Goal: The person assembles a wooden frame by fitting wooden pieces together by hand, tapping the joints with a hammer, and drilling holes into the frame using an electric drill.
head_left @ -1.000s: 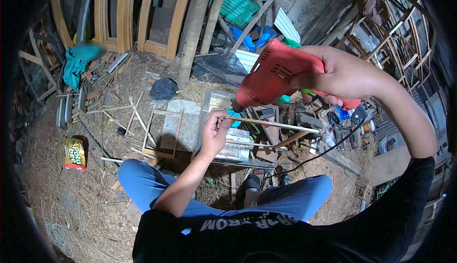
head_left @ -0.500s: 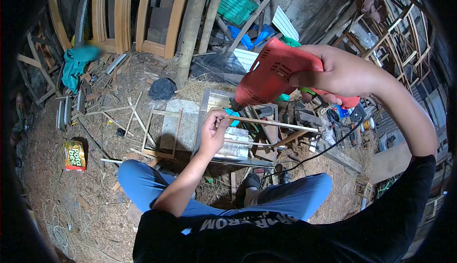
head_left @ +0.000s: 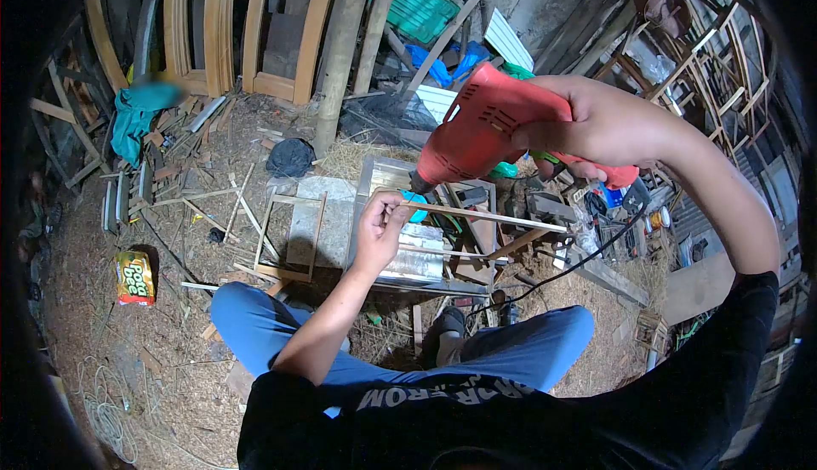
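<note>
My right hand [head_left: 587,130] is closed round the handle of a red power drill [head_left: 485,134], which is tilted with its chuck pointing down and left. My left hand [head_left: 379,227] pinches the left end of a thin wooden strip [head_left: 485,216], just beneath the drill's chuck. A second thin strip [head_left: 442,253] runs below it, and a short wooden piece [head_left: 517,244] lies near their right side; whether all three are joined I cannot tell. The drill tip is close to my left fingertips; whether it touches the wood is unclear.
A wooden box [head_left: 366,182] stands below my hands with tools about it. A black cord [head_left: 587,259] hangs at the right. Left of the box is a small wooden frame [head_left: 289,200]. Wood scraps and a gold snack packet [head_left: 135,278] lie on the floor.
The drill and my right hand have shifted very slightly left. My left hand has moved a little left and down with the strip, keeping its pinch.
</note>
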`<state>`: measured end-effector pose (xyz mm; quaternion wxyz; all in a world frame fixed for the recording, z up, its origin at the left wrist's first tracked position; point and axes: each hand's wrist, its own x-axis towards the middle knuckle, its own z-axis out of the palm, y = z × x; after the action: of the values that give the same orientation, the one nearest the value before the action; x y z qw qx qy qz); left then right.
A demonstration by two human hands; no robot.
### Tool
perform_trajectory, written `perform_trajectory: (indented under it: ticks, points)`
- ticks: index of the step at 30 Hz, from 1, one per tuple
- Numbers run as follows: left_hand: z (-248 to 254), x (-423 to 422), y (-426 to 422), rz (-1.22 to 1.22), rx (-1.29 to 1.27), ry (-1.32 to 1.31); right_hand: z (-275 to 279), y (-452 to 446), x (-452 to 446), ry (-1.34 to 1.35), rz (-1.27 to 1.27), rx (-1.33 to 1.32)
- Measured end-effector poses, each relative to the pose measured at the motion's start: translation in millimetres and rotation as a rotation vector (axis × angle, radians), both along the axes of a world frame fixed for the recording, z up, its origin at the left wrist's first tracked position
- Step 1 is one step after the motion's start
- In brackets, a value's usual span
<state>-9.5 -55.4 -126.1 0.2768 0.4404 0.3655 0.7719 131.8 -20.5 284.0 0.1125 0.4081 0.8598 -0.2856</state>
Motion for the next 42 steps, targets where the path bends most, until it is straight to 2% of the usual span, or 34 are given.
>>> perform_trajectory:
  ticks: [3, 42]
  points:
    - [-3, -1, 2, 0.057, 0.015, 0.064, 1, -1, -1, -0.007, 0.008, 0.01]
    - [-11, 1, 5, 0.043, -0.029, 0.015, -2, -3, 4, 0.032, 0.046, 0.046]
